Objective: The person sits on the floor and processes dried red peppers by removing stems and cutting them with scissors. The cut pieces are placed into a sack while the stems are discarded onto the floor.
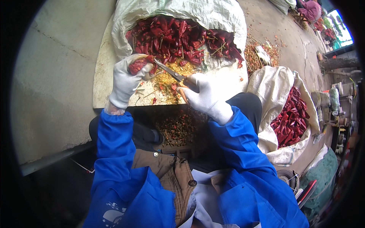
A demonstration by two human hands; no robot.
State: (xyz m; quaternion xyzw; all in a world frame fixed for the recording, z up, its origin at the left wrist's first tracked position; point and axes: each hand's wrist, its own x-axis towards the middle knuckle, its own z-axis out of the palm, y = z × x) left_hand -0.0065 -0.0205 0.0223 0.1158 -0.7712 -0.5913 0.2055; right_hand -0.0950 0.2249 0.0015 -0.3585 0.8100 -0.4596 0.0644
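My left hand point(124, 81), in a white knit glove, grips a dried red chili pepper point(138, 66) above the near edge of the pile. Orange-handled scissors point(175, 74) are in my gloved right hand point(204, 95); their blades point up and left, with the tips at the pepper's right end. Whether the tips touch it I cannot tell. Behind both hands, many dried red chilies point(174, 37) spill from the mouth of a white woven sack point(182, 7). Yellow seeds point(171, 74) and stem scraps lie below the scissors on a pale board point(222, 81).
To the right stands an open woven sack point(271, 82) of dried chilies point(292, 119). Stem scraps point(178, 128) cover the floor between my legs, and another scrap heap point(265, 55) lies beyond the board. A concrete wall point(54, 79) borders the left; a person point(310, 11) sits far right.
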